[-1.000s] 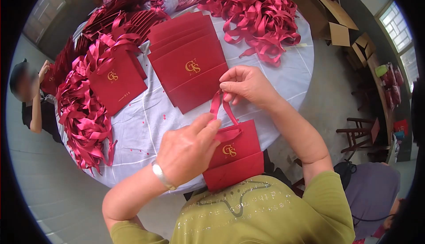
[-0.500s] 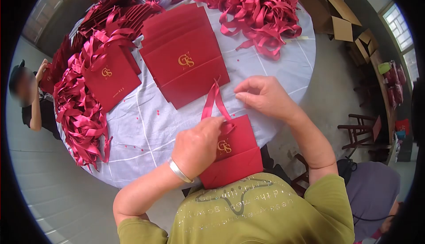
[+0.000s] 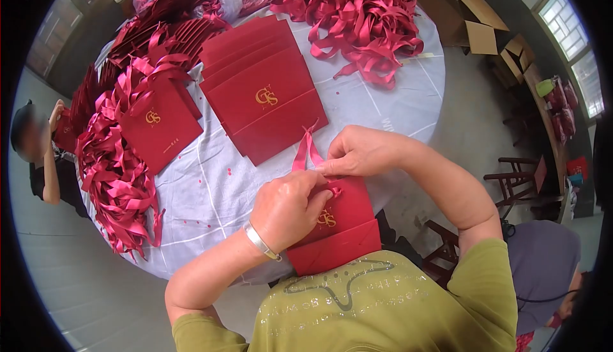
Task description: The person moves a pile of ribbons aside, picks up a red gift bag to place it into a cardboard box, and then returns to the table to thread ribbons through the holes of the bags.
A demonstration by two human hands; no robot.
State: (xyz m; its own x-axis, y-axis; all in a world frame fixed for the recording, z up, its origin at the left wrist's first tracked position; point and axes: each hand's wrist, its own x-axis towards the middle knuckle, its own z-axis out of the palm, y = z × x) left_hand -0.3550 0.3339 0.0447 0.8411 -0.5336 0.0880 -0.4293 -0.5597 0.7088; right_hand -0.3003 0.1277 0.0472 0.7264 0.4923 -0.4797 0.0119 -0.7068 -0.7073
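Observation:
A small red paper bag (image 3: 345, 244) with a gold logo lies at the table's near edge, against the green shirt. My left hand (image 3: 286, 208) is closed at the bag's top edge, its fingers on the pink-red ribbon (image 3: 302, 153) threaded there. Beside it, my right hand (image 3: 359, 153) pinches at the same ribbon, thumb and forefinger close to my left fingertips. A loop of ribbon stands up past both hands, towards the stack of flat red bags (image 3: 273, 106). The exact pinch points are partly hidden by my fingers.
Heaps of loose ribbon (image 3: 357, 16) lie at the table's far side. More ribboned red bags (image 3: 159, 122) are piled on the left. Another person (image 3: 45, 154) is at the left edge. Cardboard boxes (image 3: 482, 36) and a wooden chair (image 3: 520, 179) stand on the right.
My right hand has come down and left from above the bag to the ribbon beside my left hand, and now pinches there. The left hand stays at the bag's top.

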